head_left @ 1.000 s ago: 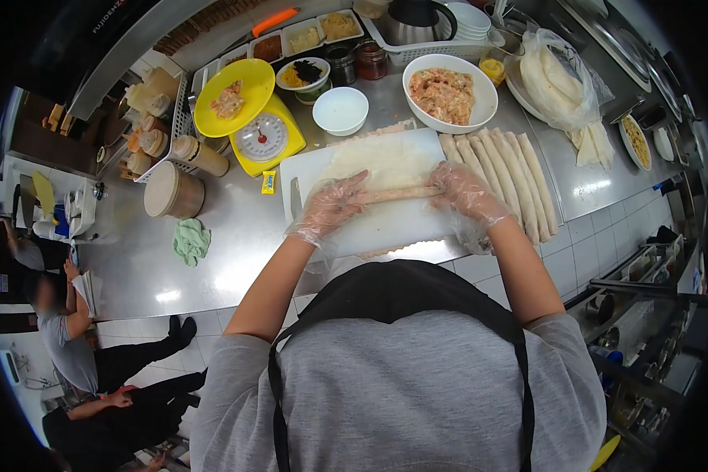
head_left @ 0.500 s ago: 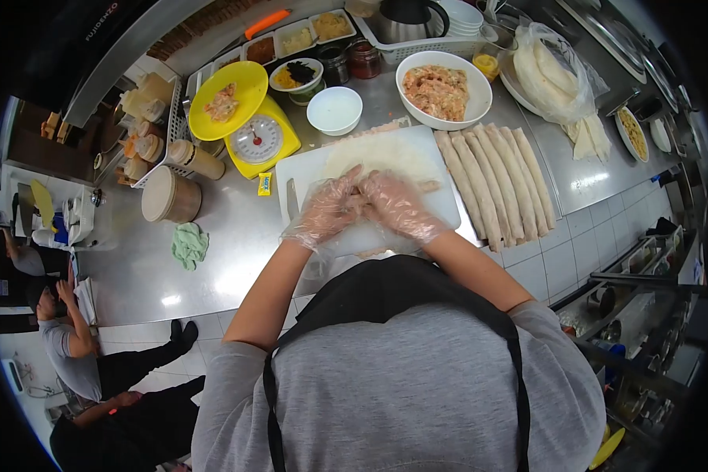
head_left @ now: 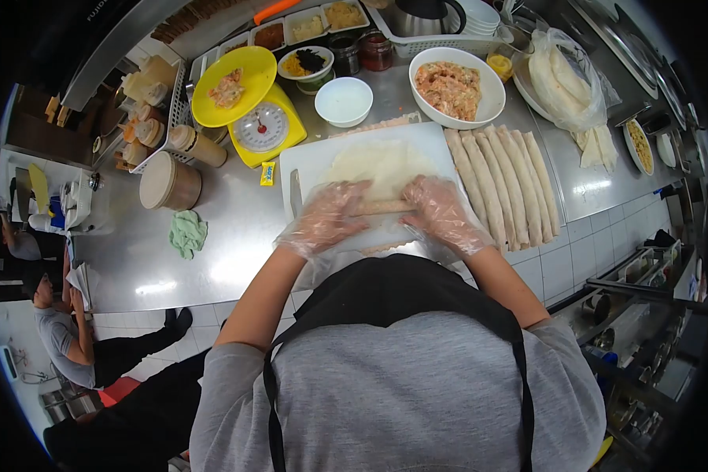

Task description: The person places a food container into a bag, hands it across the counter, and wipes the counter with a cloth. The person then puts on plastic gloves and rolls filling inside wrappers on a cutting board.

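Note:
A thin pale wrapper (head_left: 377,164) lies on the white cutting board (head_left: 426,141), its near edge rolled into a narrow spring roll (head_left: 382,207). My left hand (head_left: 334,214), in a clear plastic glove, is closed over the left end of this roll. Gloved the same way, my right hand (head_left: 440,209) grips the right end with curled fingers. The roll's middle shows between the hands; both ends are hidden under them. Right of the board, several finished long rolls (head_left: 507,185) lie side by side.
Behind the board are a bowl of meat filling (head_left: 452,90), a white bowl (head_left: 344,102) and a yellow scale (head_left: 263,134) carrying some filling. A green cloth (head_left: 188,234) and a lidded tub (head_left: 169,181) stand left. Bagged wrappers (head_left: 560,79) sit right. A co-worker (head_left: 63,330) is at far left.
My hands have moved apart, from together over the wrapper's middle to the two ends of the roll. The rolled edge now shows between them.

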Available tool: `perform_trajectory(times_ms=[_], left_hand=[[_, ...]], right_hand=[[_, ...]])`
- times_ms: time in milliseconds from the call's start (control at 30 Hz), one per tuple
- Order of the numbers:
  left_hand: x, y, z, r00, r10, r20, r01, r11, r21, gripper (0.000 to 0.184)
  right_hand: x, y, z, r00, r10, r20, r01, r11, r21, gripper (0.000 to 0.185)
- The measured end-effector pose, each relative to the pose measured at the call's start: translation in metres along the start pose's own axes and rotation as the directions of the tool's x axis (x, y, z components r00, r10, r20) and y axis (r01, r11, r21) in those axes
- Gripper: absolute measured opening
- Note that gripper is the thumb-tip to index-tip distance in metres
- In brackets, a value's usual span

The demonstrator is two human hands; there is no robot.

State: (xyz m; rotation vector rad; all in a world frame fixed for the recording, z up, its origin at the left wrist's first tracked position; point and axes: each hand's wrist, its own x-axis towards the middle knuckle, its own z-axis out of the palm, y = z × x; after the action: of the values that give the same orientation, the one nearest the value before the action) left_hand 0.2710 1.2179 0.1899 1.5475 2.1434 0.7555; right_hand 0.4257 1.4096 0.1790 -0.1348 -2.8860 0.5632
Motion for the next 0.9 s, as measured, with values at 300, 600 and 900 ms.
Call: perform_trajectory(times_ms=[300, 600, 900], left_hand=[[0.005, -0.006, 0.016, 1.000, -0.016, -0.005, 0.015, 0.998, -0.059, 0.067], [-0.035, -0.044, 0.016, 0.980, -0.025, -0.195, 0.024, 1.000, -0.007, 0.062], [-0.039, -0.041, 0.019, 0.963, -0.079, -0.257, 0.065, 0.996, -0.061, 0.062]], right_hand=[[-0.014, 0.030, 0.007, 0.994, -0.096, -0.055, 0.100, 0.993, 0.068, 0.026], [0.027, 0.056, -0.037, 0.980, -0.157, 0.124, 0.150, 0.987, 0.057, 0.033], [0.182, 0.008, 0.019, 0.992, -0.056, 0.110, 0.082, 0.963, -0.257, 0.053]])
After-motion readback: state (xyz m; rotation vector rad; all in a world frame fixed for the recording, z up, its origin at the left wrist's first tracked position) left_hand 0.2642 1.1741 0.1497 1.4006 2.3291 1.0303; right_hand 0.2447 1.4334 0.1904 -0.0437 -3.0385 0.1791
